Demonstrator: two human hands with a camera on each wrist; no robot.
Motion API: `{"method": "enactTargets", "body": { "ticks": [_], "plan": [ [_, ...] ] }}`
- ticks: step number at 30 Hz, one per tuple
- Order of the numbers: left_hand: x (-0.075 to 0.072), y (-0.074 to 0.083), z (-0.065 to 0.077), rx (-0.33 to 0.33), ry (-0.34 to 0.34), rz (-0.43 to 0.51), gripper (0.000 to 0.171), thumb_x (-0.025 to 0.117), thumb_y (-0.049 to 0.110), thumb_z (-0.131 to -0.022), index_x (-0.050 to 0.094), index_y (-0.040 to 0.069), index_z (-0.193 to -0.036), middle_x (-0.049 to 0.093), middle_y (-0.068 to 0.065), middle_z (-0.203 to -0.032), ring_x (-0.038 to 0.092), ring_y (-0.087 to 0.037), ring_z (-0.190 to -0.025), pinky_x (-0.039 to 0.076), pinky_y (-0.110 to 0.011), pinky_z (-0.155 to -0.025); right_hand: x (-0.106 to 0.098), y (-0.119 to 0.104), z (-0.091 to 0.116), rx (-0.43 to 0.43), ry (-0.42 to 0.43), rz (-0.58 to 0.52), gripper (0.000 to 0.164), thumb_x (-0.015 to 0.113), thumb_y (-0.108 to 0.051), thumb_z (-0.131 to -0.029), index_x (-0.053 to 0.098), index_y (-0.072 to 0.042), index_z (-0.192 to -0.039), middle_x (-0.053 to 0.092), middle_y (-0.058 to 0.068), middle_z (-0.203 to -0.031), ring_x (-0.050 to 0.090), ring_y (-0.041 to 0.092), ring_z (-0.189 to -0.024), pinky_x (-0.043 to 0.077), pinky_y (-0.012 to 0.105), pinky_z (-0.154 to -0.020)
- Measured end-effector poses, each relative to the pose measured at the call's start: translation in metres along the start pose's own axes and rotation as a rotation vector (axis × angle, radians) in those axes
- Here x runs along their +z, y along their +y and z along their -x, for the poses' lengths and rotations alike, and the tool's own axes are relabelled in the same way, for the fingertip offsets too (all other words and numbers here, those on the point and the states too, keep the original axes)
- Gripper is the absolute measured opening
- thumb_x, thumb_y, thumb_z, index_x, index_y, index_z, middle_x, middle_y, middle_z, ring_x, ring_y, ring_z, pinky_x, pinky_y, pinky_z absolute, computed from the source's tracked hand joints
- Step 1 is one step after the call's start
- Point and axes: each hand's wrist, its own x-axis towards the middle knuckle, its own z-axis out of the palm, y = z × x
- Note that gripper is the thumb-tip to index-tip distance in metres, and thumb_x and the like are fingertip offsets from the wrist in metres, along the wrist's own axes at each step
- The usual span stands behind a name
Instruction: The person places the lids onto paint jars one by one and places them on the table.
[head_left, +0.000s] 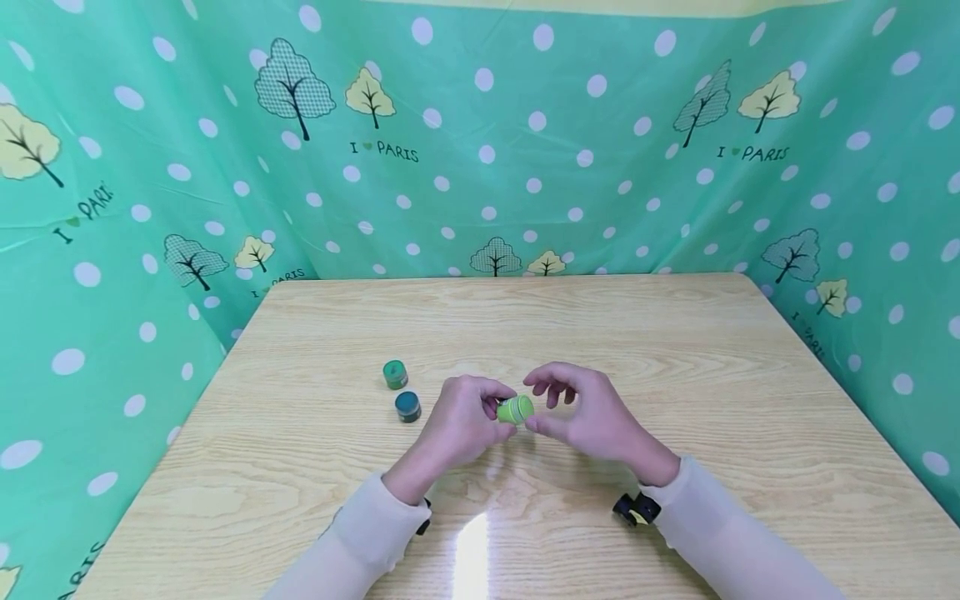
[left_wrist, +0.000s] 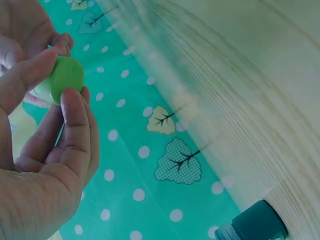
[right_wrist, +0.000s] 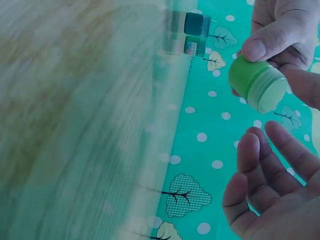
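A small light green jar [head_left: 516, 409] is pinched between the thumb and fingers of my left hand [head_left: 468, 417], raised above the wooden table. In the right wrist view the jar [right_wrist: 257, 82] lies tilted, with a paler ridged end facing my right hand [right_wrist: 280, 200]. That hand [head_left: 588, 412] is beside the jar, its fingers loosely bent and apart from it. Its thumb is close to the ridged end; whether it touches cannot be told. The left wrist view shows the jar's smooth green end [left_wrist: 70, 77] between the left fingertips.
Left of my hands, a green-topped jar [head_left: 395, 375] and a dark teal-topped jar [head_left: 408, 407] stand upright on the wooden table [head_left: 300, 500]. A teal curtain [head_left: 510, 192] with dots and trees surrounds the table's back and sides.
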Motion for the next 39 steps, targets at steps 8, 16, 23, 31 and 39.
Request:
{"method": "enactTargets", "body": {
  "ticks": [8,16,23,31,39],
  "plan": [
    [0.0022,-0.0005,-0.0005,-0.005,0.004,0.003,0.033,0.088,-0.002,-0.075,0.079,0.005,-0.106,0.072,0.002,-0.084,0.062,-0.009,-0.072,0.055,-0.023,-0.064,0.0004,0.0013,0.0,-0.069,-0.034,0.037,0.046,0.092,-0.008,-0.074,0.073,-0.017,-0.115,0.071,-0.011,-0.104,0.065,0.024,-0.084,0.05,0.044,-0.076],
    [0.0035,-0.0013,-0.0008,-0.002,0.0,0.022,0.032,0.088,-0.002,-0.075,0.079,0.005,-0.105,0.074,0.001,-0.086,0.064,-0.008,-0.072,0.056,-0.022,-0.064,0.0016,-0.0001,0.0005,-0.058,-0.029,0.056,0.039,0.092,-0.008,-0.075,0.075,-0.018,-0.109,0.073,-0.014,-0.099,0.065,0.021,-0.081,0.048,0.044,-0.074],
    [0.0039,-0.0012,-0.0005,0.008,0.004,0.02,0.028,0.087,-0.001,-0.076,0.08,0.006,-0.103,0.074,0.002,-0.085,0.064,-0.007,-0.072,0.056,-0.022,-0.064,0.0022,-0.0014,0.0007,-0.029,-0.03,0.056,0.028,0.091,-0.02,-0.08,0.076,-0.017,-0.103,0.071,-0.013,-0.089,0.062,0.014,-0.077,0.049,0.042,-0.07],
    [0.0036,-0.0009,-0.0003,0.015,0.008,0.003,0.026,0.086,0.001,-0.078,0.08,0.007,-0.102,0.074,0.002,-0.085,0.064,-0.007,-0.072,0.056,-0.022,-0.064,0.0052,-0.0019,0.0008,0.009,-0.002,0.065,0.02,0.088,-0.027,-0.083,0.075,-0.016,-0.093,0.065,-0.009,-0.079,0.059,0.013,-0.071,0.051,0.028,-0.061],
    [0.0036,0.0,-0.0001,0.022,0.012,-0.029,0.028,0.086,0.004,-0.078,0.079,0.007,-0.105,0.073,0.0,-0.084,0.061,-0.008,-0.073,0.054,-0.023,-0.064,0.0077,-0.0012,0.0011,0.008,0.016,0.09,0.021,0.085,-0.034,-0.086,0.071,-0.019,-0.083,0.063,-0.01,-0.073,0.057,0.011,-0.065,0.049,0.025,-0.058]
  ]
}}
